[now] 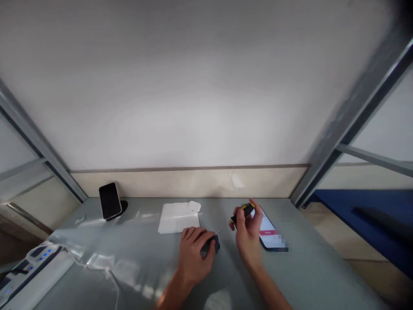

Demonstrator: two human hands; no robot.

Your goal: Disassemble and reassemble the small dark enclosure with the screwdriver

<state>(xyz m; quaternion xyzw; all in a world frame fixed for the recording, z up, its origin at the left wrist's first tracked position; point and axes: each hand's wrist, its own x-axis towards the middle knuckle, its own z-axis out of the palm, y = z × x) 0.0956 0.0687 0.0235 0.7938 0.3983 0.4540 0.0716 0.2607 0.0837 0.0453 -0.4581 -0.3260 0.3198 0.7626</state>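
Note:
My left hand (pixel 196 254) is closed around a small black object (pixel 217 243), most of it hidden by the fingers. My right hand (pixel 248 237) grips the black and yellow handle of a screwdriver (pixel 244 211). Its thin shaft slants down and left, with the tip by the black object; whether the two touch I cannot tell. A smartphone (pixel 266 224) with a lit screen lies just right of and partly behind my right hand. Beyond my left hand lies a white sheet of paper (pixel 177 219), with a small white rounded thing (pixel 194 206) on its far right corner.
At the back left a dark-screened phone or display (pixel 110 201) leans upright on a round black base. A white power strip (pixel 48 275) with blue lights and a white cable (pixel 97 269) occupies the left front. The grey table (pixel 145 258) meets a wall; metal frame posts (pixel 335 125) stand on both sides.

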